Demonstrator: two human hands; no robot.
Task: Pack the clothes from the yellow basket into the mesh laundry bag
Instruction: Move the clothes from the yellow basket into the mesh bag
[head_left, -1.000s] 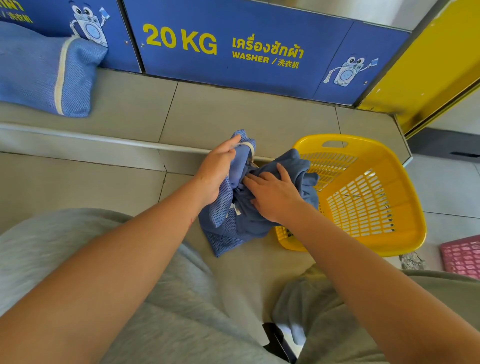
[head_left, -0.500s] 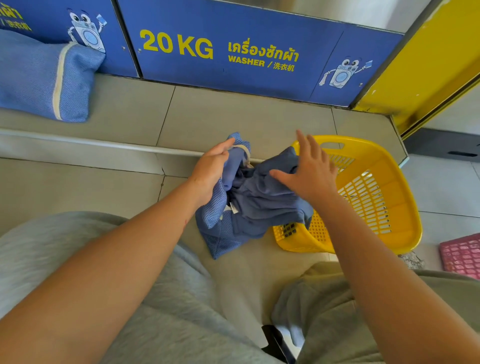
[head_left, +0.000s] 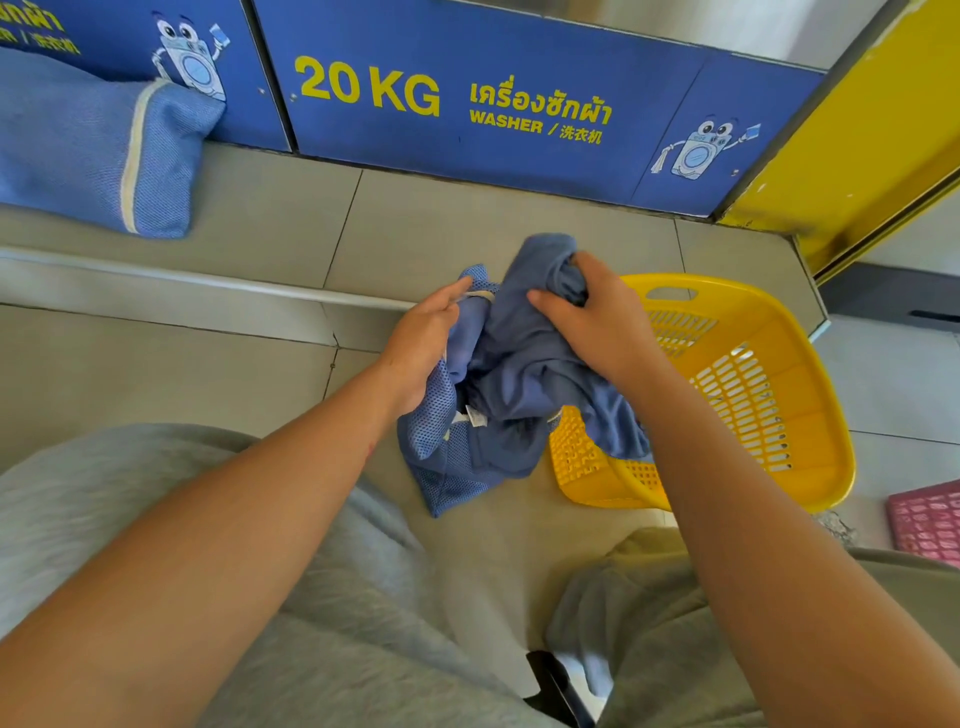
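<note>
Left hand: my left hand (head_left: 423, 343) grips the rim of the blue mesh laundry bag (head_left: 441, 467), holding its mouth up off the tiled floor (head_left: 208, 374).
Right hand: my right hand (head_left: 592, 322) curls its fingers into a bunch of the blue-grey garment (head_left: 524, 364), above the bag's mouth.
Garment: partly inside the bag; one end trails over the near rim of the yellow basket (head_left: 795, 395), where I see no other clothes.
Risk, mouth: if my left grip slackens, the opening likely folds shut and the cloth piles on top.
Risk, tail: the trailing end may snag the basket rim or drop onto the floor.
</note>
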